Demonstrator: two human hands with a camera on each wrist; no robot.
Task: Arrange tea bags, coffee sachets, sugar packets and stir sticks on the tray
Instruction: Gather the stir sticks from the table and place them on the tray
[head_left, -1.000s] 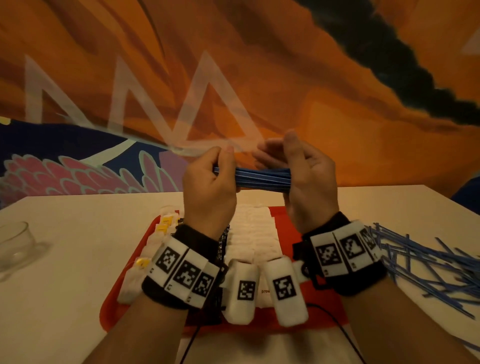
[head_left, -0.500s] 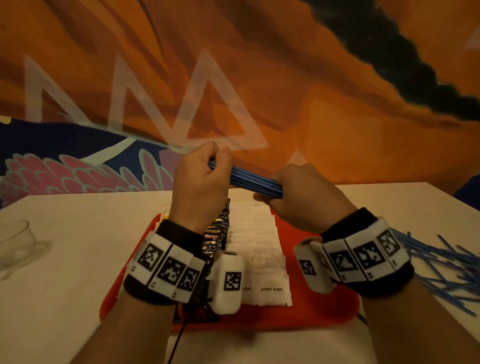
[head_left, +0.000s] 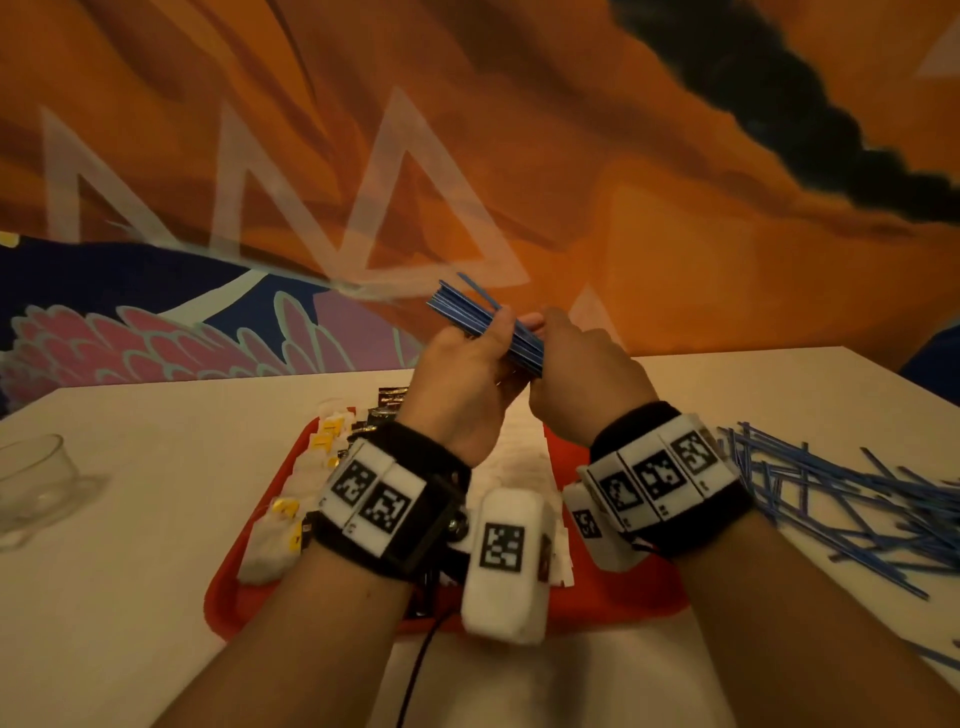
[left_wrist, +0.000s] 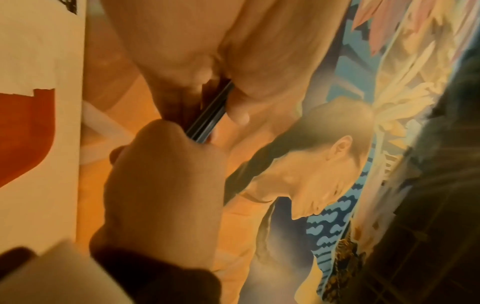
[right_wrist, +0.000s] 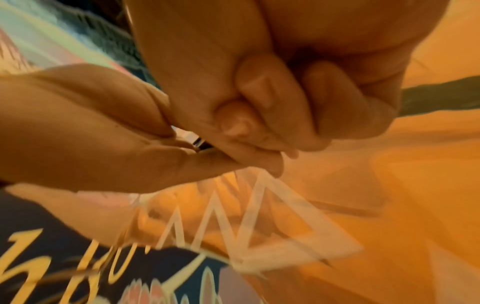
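Observation:
Both hands hold one bundle of blue stir sticks (head_left: 483, 325) in the air above the red tray (head_left: 228, 597). My left hand (head_left: 496, 335) grips the bundle's middle, and my right hand (head_left: 550, 338) closes round its near, lower end. The bundle tilts, its far end pointing up and to the left. The left wrist view shows the stir sticks (left_wrist: 210, 115) between the two hands. Only the stick ends (right_wrist: 200, 142) show in the right wrist view. On the tray lie tea bags (head_left: 291, 519) at left, dark coffee sachets (head_left: 389, 400) and white sugar packets (head_left: 524, 457).
A loose pile of blue stir sticks (head_left: 831, 499) is spread on the white table to the right of the tray. A clear glass bowl (head_left: 31, 483) stands at the far left. A painted wall rises behind the table's far edge.
The bundle has turned from level to tilted, its far end rising to the upper left. The hands have drawn closer together, and the right hand now covers the near end.

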